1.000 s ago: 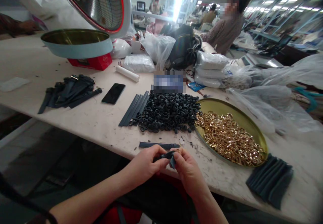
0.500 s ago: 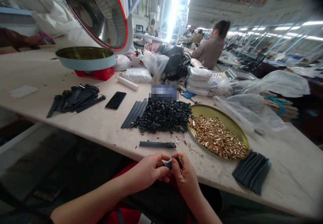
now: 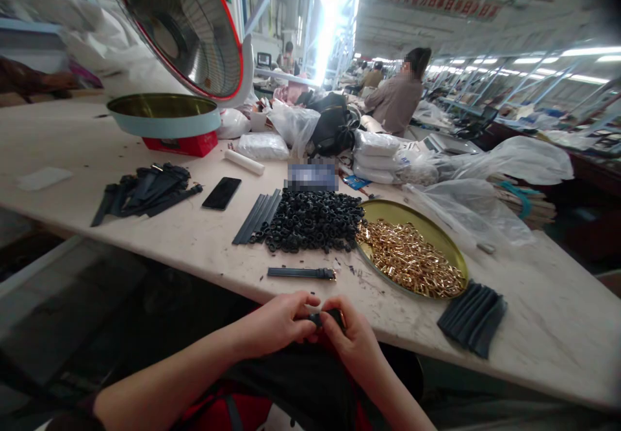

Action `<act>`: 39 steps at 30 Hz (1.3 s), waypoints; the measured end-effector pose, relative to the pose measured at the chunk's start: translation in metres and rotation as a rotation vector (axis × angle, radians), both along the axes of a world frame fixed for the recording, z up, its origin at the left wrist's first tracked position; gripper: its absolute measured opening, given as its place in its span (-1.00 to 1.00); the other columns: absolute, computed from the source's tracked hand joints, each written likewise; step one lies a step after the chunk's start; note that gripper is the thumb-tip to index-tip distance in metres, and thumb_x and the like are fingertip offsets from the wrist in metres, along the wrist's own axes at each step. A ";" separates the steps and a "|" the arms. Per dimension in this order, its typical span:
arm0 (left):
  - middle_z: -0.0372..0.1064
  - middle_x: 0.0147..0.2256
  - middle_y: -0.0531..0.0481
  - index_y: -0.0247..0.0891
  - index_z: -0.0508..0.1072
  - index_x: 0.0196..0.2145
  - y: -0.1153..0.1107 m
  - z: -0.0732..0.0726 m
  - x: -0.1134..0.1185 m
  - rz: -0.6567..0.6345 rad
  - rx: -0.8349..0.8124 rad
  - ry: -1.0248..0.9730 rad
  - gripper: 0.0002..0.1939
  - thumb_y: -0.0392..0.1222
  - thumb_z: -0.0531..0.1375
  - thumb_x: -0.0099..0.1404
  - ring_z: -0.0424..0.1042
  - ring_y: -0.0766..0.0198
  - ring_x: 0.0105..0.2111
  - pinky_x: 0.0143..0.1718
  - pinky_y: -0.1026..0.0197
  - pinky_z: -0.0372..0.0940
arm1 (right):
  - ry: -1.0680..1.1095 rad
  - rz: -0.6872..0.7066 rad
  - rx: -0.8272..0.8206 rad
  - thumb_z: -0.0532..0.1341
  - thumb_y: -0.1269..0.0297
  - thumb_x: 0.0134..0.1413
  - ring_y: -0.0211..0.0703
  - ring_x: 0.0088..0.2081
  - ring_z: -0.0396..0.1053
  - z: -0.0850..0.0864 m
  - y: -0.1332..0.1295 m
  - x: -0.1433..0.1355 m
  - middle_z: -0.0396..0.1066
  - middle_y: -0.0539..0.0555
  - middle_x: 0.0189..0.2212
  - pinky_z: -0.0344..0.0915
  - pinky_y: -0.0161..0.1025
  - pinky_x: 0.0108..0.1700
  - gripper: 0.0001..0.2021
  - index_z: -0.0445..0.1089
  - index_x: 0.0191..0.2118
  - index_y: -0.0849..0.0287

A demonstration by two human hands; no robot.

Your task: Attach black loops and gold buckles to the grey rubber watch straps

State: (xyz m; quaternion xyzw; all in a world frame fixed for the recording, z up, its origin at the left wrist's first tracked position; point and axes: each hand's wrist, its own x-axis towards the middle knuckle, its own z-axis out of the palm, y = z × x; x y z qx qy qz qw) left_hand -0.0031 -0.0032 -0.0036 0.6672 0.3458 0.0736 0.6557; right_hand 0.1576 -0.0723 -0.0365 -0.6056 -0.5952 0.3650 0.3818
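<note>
Both hands meet just off the table's front edge around a dark watch strap, mostly covered by fingers, with a gold glint at its right side. My right hand is closed round it, thumb on top. With its fingertips my left hand pinches the strap's other end. Beyond them on the table lies another dark strap with a gold buckle at its right end. Behind that is a heap of small black loops. Gold buckles fill much of a round gold-coloured tray to the right.
Flat dark strips lie left of the loops, then a phone and a strap pile. More dark strips sit right of the tray. A tin on a red box and a red-rimmed heater stand at back left.
The fingers have shifted on the strap: its grey part that stood up between the hands now lies lower. The camera view has turned slightly; the things on the table stay put.
</note>
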 end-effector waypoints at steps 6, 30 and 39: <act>0.41 -0.46 -0.06 -0.39 0.42 -0.32 0.006 -0.003 -0.004 0.019 -0.084 0.072 -0.74 -0.15 0.08 0.12 0.38 0.29 -0.45 -0.46 0.31 0.23 | -0.097 -0.120 0.101 0.01 0.21 0.11 -0.26 -0.52 0.20 -0.015 0.002 -0.011 0.23 -0.05 -0.57 0.13 -0.33 -0.48 -0.85 0.21 -0.34 0.16; 0.41 -0.43 0.05 -0.31 0.41 -0.22 0.016 -0.010 0.001 -0.026 -0.037 0.079 -0.72 -0.27 0.09 0.08 0.38 0.32 -0.43 -0.42 0.37 0.21 | -0.028 0.127 -0.089 0.02 0.29 0.11 -0.29 -0.49 0.17 -0.014 0.016 0.004 0.21 -0.07 -0.53 0.10 -0.36 -0.45 -0.91 0.19 -0.38 0.15; 0.44 -0.31 0.04 -0.23 0.43 -0.26 0.003 -0.008 0.001 0.015 0.218 0.181 -0.74 -0.33 0.10 0.06 0.37 0.25 -0.29 -0.26 0.31 0.19 | -0.245 0.279 -0.013 0.00 0.35 0.11 -0.24 -0.47 0.22 -0.001 0.013 0.004 0.31 -0.01 -0.50 0.07 -0.32 -0.44 -0.89 0.23 -0.39 0.15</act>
